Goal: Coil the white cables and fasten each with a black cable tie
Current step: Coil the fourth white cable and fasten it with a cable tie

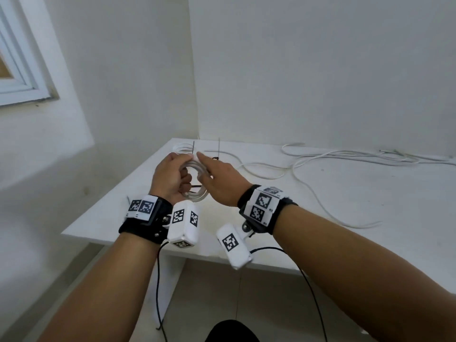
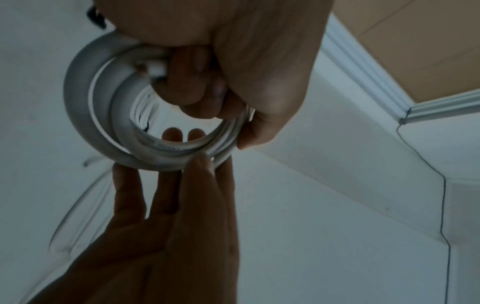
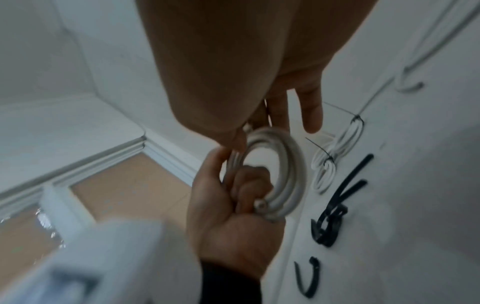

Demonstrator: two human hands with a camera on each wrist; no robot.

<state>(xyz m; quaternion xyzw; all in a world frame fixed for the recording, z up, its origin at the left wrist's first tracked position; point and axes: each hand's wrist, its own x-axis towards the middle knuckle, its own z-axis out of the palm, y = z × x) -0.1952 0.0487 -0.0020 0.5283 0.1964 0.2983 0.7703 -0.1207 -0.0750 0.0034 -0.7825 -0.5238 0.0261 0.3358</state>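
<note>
My left hand [image 1: 172, 177] grips a finished coil [image 3: 276, 174], untied; right hand [image 1: 219, 181] spread against it. Two bundles [image 3: 335, 156] tied; far-right cables [image 1: 345, 159] remain loose.

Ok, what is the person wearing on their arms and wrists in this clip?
Both forearms are bare, no sleeves. Each wrist carries a black strap topped with white blocks printed with black-and-white square marker codes. A white boxy camera, also marked, hangs from each strap on a small bracket, with a thin black cable trailing down. No gloves or rings are visible.
</note>
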